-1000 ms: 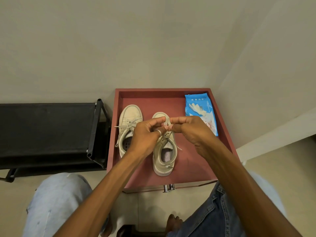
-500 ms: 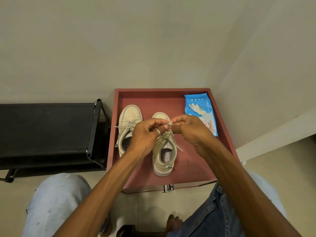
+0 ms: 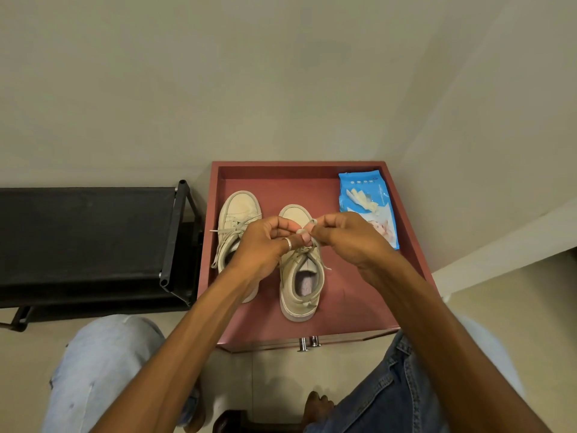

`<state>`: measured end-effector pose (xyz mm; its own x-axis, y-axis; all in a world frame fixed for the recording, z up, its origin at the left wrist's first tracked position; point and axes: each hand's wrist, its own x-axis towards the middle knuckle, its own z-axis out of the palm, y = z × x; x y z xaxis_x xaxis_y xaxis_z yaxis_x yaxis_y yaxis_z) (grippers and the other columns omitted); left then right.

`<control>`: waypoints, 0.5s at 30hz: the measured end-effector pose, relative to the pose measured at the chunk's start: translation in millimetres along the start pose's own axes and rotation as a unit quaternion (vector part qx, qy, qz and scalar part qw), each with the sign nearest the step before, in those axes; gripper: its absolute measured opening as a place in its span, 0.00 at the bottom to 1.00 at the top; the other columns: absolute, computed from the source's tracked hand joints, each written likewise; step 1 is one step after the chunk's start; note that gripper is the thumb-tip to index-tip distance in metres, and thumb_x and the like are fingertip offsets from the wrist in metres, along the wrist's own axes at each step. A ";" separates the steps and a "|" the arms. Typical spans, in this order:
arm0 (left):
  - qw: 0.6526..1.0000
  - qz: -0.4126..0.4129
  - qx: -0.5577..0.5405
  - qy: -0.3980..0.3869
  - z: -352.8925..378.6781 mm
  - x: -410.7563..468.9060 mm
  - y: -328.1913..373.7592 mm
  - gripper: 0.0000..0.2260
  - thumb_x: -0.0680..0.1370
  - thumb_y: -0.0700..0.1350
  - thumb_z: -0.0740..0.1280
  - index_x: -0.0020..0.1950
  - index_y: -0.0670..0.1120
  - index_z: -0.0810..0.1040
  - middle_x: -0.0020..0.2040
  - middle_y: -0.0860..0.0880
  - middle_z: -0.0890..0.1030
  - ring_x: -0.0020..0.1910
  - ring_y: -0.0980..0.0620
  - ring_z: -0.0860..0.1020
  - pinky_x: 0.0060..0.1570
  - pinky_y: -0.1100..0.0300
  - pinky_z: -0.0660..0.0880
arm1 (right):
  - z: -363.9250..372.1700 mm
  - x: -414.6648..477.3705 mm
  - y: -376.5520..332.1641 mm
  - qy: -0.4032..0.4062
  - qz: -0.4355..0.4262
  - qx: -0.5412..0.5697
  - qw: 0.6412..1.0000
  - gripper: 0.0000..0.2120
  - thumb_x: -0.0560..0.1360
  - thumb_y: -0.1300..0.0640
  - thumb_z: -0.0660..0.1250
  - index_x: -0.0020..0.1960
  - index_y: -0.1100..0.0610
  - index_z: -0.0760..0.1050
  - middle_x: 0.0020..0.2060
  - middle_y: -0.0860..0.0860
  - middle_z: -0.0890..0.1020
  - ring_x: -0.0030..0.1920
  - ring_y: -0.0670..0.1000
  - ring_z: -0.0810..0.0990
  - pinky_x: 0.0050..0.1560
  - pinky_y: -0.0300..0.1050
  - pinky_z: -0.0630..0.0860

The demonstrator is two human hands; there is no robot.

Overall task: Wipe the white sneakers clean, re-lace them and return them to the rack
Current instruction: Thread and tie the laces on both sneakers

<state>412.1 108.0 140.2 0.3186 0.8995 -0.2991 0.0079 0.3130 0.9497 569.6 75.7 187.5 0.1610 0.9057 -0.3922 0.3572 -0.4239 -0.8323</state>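
Note:
Two off-white sneakers stand side by side, toes away from me, on a red cabinet top [image 3: 359, 295]. The right sneaker [image 3: 301, 285] is in the middle; the left sneaker [image 3: 239, 210] lies partly under my left wrist, its laces hanging loose. My left hand [image 3: 265, 245] and my right hand [image 3: 346, 239] meet above the right sneaker's tongue. Each pinches a loop of that shoe's lace [image 3: 307, 228] between thumb and fingertips. The lace runs down to a knot over the eyelets.
A blue pack of wet wipes [image 3: 365, 201] lies at the back right of the cabinet top. A black shoe rack [image 3: 87, 242] stands to the left, against the wall. Walls close in behind and on the right. My knees in jeans are below.
The two hands have stayed over the right sneaker. The lace loops between the fingertips have been drawn in smaller and tighter, and the hands shifted slightly.

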 end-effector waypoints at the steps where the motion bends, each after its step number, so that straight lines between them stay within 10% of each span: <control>1: 1.000 0.001 -0.005 -0.001 -0.3 -0.1 1.0 0.09 0.72 0.33 0.77 0.50 0.38 0.81 0.40 0.46 0.86 0.39 0.54 0.85 0.39 0.68 0.78 | 1.0 0.3 -0.2 0.007 0.000 -0.004 1.000 0.06 0.78 0.57 0.67 0.47 0.56 0.82 0.44 0.51 0.86 0.41 0.42 0.80 0.42 0.32 0.76; 9: 0.979 0.132 0.153 -0.005 -0.9 -4.1 -0.4 0.06 0.73 0.36 0.77 0.46 0.42 0.82 0.40 0.50 0.87 0.41 0.57 0.86 0.39 0.68 0.77 | 5.0 6.2 2.1 0.047 0.009 -0.049 0.998 0.07 0.78 0.56 0.65 0.46 0.54 0.81 0.35 0.48 0.85 0.34 0.38 0.81 0.38 0.36 0.73; 15: 0.808 0.411 0.422 -0.004 -6.3 -0.5 -13.2 0.06 0.74 0.33 0.74 0.46 0.42 0.81 0.45 0.48 0.81 0.39 0.51 0.79 0.37 0.52 0.77 | 7.7 10.6 4.4 0.041 0.042 -0.050 0.997 0.09 0.77 0.56 0.64 0.43 0.56 0.81 0.34 0.52 0.85 0.44 0.50 0.85 0.53 0.47 0.78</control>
<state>405.8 105.3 127.3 0.5508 0.6943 0.4633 0.4336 -0.7123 0.5519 565.8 83.4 176.7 0.2665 0.8664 -0.4222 0.4288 -0.4989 -0.7531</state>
